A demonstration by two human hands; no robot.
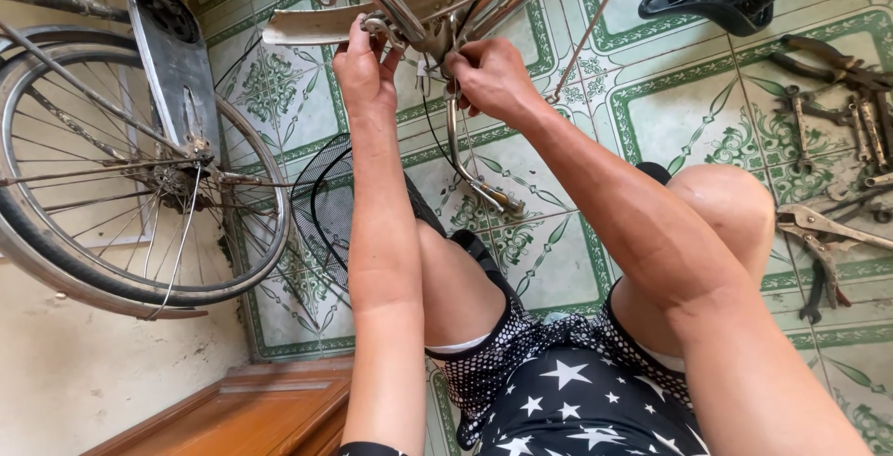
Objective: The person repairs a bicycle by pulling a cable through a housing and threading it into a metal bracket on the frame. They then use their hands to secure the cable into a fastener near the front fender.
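Head view shows the left hand [366, 70] pinched on the brake [377, 24] under the mudguard [307, 28], steadying it, while the right hand [490, 77] closes around the cable [430, 121] beside it. Pliers [819, 233] lie near, on the floor [670, 112].

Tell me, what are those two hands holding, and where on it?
Both grip the upturned bicycle's brake assembly beneath the mudguard. The left hand pinches its left side, the right hand its right side beside the kickstand. The exact part is hidden.
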